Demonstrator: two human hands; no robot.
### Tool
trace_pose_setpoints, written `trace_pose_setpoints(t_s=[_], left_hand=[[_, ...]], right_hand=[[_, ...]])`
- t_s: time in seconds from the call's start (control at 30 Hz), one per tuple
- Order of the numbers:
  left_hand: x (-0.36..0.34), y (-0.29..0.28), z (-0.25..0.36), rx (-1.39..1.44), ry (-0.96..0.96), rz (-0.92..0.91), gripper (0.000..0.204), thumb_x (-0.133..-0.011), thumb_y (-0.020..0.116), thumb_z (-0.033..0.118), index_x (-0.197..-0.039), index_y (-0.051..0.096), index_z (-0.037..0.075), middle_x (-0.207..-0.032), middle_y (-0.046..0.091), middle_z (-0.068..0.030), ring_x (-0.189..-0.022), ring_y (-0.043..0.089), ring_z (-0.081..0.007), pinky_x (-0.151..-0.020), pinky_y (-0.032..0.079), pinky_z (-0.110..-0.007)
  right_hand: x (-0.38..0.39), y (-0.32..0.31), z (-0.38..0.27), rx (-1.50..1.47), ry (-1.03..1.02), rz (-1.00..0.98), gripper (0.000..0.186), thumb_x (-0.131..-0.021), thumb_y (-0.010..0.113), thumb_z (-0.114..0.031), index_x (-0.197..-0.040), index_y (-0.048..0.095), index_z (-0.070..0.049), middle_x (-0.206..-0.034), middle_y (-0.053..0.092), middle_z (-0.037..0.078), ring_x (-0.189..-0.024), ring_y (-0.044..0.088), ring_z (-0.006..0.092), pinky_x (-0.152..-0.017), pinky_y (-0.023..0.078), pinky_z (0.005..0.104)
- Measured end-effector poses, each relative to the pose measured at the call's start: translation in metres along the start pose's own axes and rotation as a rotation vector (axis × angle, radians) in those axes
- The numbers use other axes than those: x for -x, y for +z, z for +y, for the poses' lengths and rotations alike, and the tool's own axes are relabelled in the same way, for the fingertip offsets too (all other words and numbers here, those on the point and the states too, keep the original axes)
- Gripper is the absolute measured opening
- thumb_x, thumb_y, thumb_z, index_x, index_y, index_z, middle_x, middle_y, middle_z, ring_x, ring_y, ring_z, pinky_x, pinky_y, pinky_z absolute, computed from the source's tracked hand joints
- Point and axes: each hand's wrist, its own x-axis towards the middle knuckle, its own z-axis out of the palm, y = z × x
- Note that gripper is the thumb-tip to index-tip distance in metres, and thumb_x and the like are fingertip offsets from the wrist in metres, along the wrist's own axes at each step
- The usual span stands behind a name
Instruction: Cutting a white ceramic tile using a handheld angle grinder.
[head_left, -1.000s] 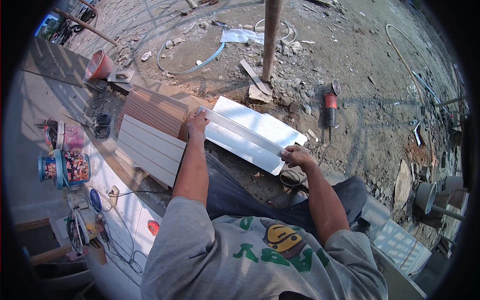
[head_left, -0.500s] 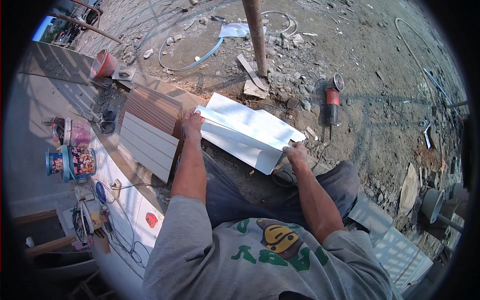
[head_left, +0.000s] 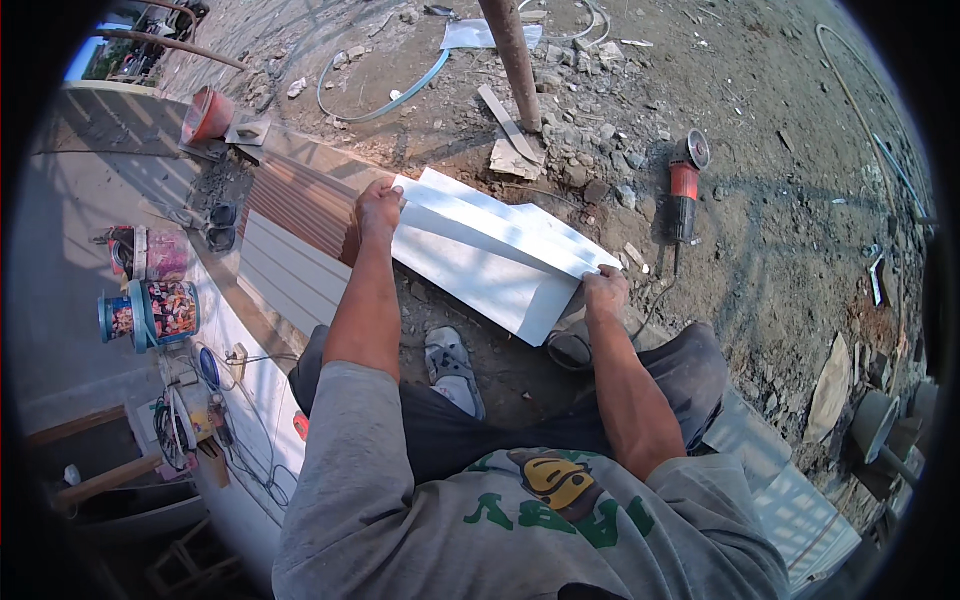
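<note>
A long narrow white tile strip (head_left: 490, 232) spans between my two hands, tilted down to the right. My left hand (head_left: 378, 208) is closed on its left end, thumb along the edge. My right hand (head_left: 605, 293) pinches its right end, fingers partly hidden. Below the strip lies a wider white tile (head_left: 480, 288), and another white piece (head_left: 560, 232) with a stepped edge shows behind it. Whether the strip touches the tile beneath, I cannot make out. To the left of my left hand are stacked tiles with brown edges (head_left: 305, 205).
An angle grinder (head_left: 684, 195) lies on the dirt at right, its cord trailing toward my knee. A rusty pole (head_left: 515, 75) stands ahead. Buckets (head_left: 165, 315), cables (head_left: 245, 440) and a red pot (head_left: 207, 115) are at left. More tiles (head_left: 790, 500) lie at lower right.
Both hands have raised the strip slightly away from me, uncovering more of the tile beneath. My left leg has swung left, so my shoe now shows and part of the tile stack is covered.
</note>
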Motion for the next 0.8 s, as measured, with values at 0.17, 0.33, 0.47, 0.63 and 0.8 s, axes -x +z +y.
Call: trace_pose_setpoints(t_s=[0.17,0.33,0.47,0.63,0.8], left_hand=[[-0.064,0.019,-0.067,-0.027,-0.039,-0.023,0.023,-0.083,0.070,0.016,-0.104,0.070,0.007,-0.097,0.073,-0.0087,-0.088,0.067,-0.0150,-0.082,0.049,-0.028],[-0.141,-0.018,-0.109,0.040,-0.014,-0.078,0.022,-0.083,0.070,0.014,-0.104,0.071,0.008,-0.095,0.073,-0.0072,-0.086,0.067,-0.0144,-0.082,0.050,-0.028],[-0.144,0.000,-0.100,-0.298,-0.027,-0.079,0.024,-0.081,0.071,0.021,-0.104,0.072,0.016,-0.101,0.072,-0.0042,-0.093,0.068,-0.0190,-0.085,0.051,-0.032],[-0.150,-0.015,-0.127,-0.304,-0.051,-0.064,0.025,-0.082,0.070,0.023,-0.106,0.072,0.019,-0.103,0.072,-0.0031,-0.097,0.067,-0.0212,-0.087,0.050,-0.033],[-0.152,-0.002,-0.110,-0.424,-0.108,-0.128,0.030,-0.083,0.070,0.027,-0.113,0.069,0.024,-0.109,0.070,-0.0011,-0.106,0.064,-0.0204,-0.093,0.046,-0.034]], right_hand=[[0.003,0.045,-0.007,-0.079,-0.040,0.175,0.047,-0.069,0.069,-0.009,-0.115,0.067,-0.002,-0.103,0.070,0.016,-0.096,0.067,0.0247,-0.089,0.049,0.0316],[0.031,0.110,-0.039,-0.035,-0.049,0.168,0.044,-0.071,0.061,-0.009,-0.114,0.068,-0.005,-0.108,0.069,0.018,-0.101,0.066,0.0266,-0.092,0.048,0.0323],[0.036,0.131,-0.048,0.134,-0.070,0.230,0.044,-0.074,0.053,-0.012,-0.116,0.067,-0.006,-0.103,0.068,0.021,-0.095,0.066,0.0339,-0.091,0.049,0.0380],[0.045,0.166,-0.060,0.380,-0.188,0.260,0.046,-0.076,0.051,-0.013,-0.120,0.063,-0.005,-0.103,0.067,0.022,-0.096,0.065,0.0362,-0.089,0.049,0.0410],[0.033,0.170,-0.038,0.310,-0.222,0.361,0.045,-0.078,0.051,-0.013,-0.121,0.062,-0.006,-0.103,0.067,0.021,-0.096,0.065,0.0374,-0.088,0.050,0.0422]])
